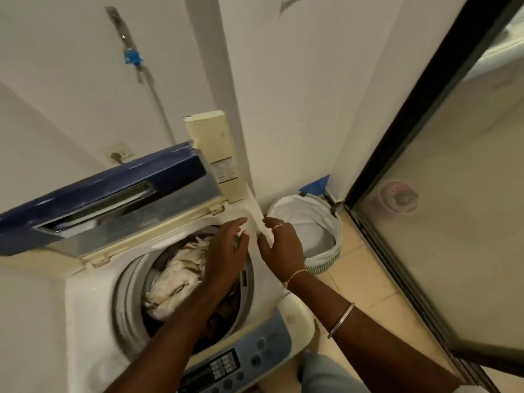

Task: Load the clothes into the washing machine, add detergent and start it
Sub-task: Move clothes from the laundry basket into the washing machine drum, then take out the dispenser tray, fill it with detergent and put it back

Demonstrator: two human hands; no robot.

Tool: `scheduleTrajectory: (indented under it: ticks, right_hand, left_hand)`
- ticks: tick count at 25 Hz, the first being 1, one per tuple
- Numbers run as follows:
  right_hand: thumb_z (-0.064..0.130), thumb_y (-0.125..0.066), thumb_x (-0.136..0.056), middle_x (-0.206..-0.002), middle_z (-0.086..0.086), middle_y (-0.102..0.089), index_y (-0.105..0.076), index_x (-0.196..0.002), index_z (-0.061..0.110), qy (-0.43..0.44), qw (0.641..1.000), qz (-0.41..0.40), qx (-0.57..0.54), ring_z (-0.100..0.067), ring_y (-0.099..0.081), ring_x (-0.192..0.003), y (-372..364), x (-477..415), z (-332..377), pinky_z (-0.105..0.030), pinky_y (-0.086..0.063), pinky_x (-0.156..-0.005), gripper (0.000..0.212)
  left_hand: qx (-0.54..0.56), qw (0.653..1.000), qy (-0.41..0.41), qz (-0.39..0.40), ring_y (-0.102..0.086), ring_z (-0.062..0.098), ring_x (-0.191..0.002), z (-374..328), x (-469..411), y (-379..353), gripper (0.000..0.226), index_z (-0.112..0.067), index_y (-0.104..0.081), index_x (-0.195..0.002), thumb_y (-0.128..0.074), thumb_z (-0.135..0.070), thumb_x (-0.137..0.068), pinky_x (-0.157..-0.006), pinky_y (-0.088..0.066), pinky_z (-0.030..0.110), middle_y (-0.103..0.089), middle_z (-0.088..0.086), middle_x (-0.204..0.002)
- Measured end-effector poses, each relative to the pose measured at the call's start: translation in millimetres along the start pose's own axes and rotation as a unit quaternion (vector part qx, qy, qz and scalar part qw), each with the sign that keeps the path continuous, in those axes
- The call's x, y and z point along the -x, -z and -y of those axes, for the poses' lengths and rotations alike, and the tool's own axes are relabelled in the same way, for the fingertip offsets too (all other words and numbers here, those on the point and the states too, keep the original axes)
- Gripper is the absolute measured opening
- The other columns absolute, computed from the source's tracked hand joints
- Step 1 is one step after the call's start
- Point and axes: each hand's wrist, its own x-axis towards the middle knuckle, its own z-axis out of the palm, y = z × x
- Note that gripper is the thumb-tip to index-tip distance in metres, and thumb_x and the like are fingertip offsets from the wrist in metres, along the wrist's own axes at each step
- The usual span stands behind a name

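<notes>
Top-loading washing machine point(93, 304) with its lid point(93, 194) raised. The clothes point(175, 276), pale fabric over darker pieces, lie in the drum point(127, 296). The left hand point(226, 253) hovers over the drum's right rim with fingers spread and nothing visibly gripped. The right hand point(280, 245) is at the machine's right edge, fingers loosely curled; whether it touches or pinches the white edge cannot be told.

Likely risks: fabric heaped to one side may unbalance the drum, and a fold left across the rim could catch when the lid comes down. Omitting detergent is another risk, as no detergent container is in view.

The laundry basket point(326, 251) on the floor beside the machine shows only its white lining; a garment left at the bottom cannot be ruled out. The control panel point(243, 361), at the machine's near edge, is blurred, its labels unreadable, and the left forearm covers part of the load.
</notes>
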Motion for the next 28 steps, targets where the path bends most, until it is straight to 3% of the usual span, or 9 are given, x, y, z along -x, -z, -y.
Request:
scheduleTrajectory:
  ticks: [2,5,8,11,14,18,24,28]
  right_hand:
    - [0.039,-0.056,-0.096,-0.134,-0.007,-0.058,-0.052,-0.137,0.015,-0.024,0.998,0.004,0.053,-0.025,-0.051,-0.124,17.9,-11.5,-32.2,-0.038,-0.042,-0.106,0.048]
    - [0.05,-0.046,-0.098,-0.157,-0.004,-0.037,-0.03,-0.153,0.018,-0.1,0.994,0.02,0.038,-0.024,-0.034,-0.143,32.0,-23.5,-72.3,-0.041,-0.031,-0.118,0.065]
    - [0.059,-0.037,-0.098,-0.163,-0.002,-0.025,-0.017,-0.156,0.022,-0.123,0.991,0.046,0.029,-0.023,-0.025,-0.148,39.3,-29.3,-96.8,-0.044,-0.026,-0.121,0.071]
    - [0.063,-0.032,-0.096,-0.163,-0.002,-0.023,-0.014,-0.157,0.023,-0.14,0.988,0.055,0.019,-0.023,-0.025,-0.149,43.1,-34.7,-106.4,-0.044,-0.026,-0.121,0.075]
    - [0.061,-0.035,-0.098,-0.163,-0.001,-0.024,-0.015,-0.157,0.023,-0.139,0.988,0.062,0.007,-0.023,-0.026,-0.149,40.9,-38.2,-105.9,-0.044,-0.028,-0.12,0.073]
    - [0.053,-0.038,-0.102,-0.162,-0.001,-0.026,-0.018,-0.157,0.022,-0.101,0.992,0.074,0.016,-0.022,-0.027,-0.148,28.8,-39.9,-87.7,-0.043,-0.028,-0.12,0.066]
    - [0.052,-0.041,-0.099,-0.145,-0.001,-0.051,-0.043,-0.146,0.021,-0.012,0.998,0.054,-0.004,-0.016,-0.044,-0.134,2.9,-28.6,-34.5,-0.034,-0.038,-0.114,0.056]
    - [0.042,-0.052,-0.099,-0.132,-0.003,-0.058,-0.052,-0.135,0.014,0.047,0.997,0.043,-0.041,-0.014,-0.05,-0.123,-21.6,-9.7,8.7,-0.027,-0.041,-0.106,0.046]
  left_hand:
    - [-0.045,0.996,-0.053,0.055,-0.052,0.009,-0.128,-14.4,-15.7,-35.3,0.038,-0.021,-0.056,-0.139,-0.053,-0.029,-0.102,-0.107,-0.043,0.026,-0.058,-0.003,-0.14]
    - [-0.096,0.985,-0.079,0.123,-0.034,0.018,-0.147,-28.9,-34.0,-79.6,0.045,-0.019,-0.046,-0.147,-0.048,-0.032,-0.104,-0.118,-0.033,0.033,-0.042,0.005,-0.156]
    - [-0.143,0.971,-0.093,0.17,-0.02,0.026,-0.153,-36.3,-45.2,-106.2,0.05,-0.018,-0.039,-0.151,-0.042,-0.038,-0.105,-0.12,-0.029,0.04,-0.028,0.008,-0.164]
    - [-0.163,0.966,-0.069,0.186,-0.019,0.024,-0.154,-39.6,-50.4,-118.5,0.058,-0.021,-0.039,-0.151,-0.034,-0.049,-0.101,-0.119,-0.029,0.042,-0.026,0.004,-0.165]
    - [-0.147,0.972,-0.057,0.174,-0.027,0.019,-0.152,-34.7,-49.9,-120.9,0.056,-0.022,-0.047,-0.147,-0.038,-0.051,-0.1,-0.117,-0.034,0.039,-0.035,-0.001,-0.161]
    - [-0.112,0.983,-0.057,0.132,-0.035,0.014,-0.148,-22.8,-42.3,-105.2,0.04,-0.022,-0.052,-0.143,-0.049,-0.034,-0.105,-0.117,-0.038,0.037,-0.041,-0.002,-0.158]
    - [-0.062,0.997,-0.029,0.026,-0.052,0.011,-0.133,-10.7,-23.4,-50.7,0.035,-0.018,-0.059,-0.137,-0.052,-0.024,-0.104,-0.112,-0.041,0.028,-0.057,-0.001,-0.145]
    - [-0.016,0.999,-0.005,-0.042,-0.056,0.007,-0.124,14.3,2.5,-8.8,0.034,-0.017,-0.061,-0.135,-0.052,-0.025,-0.103,-0.104,-0.039,0.014,-0.064,-0.001,-0.135]
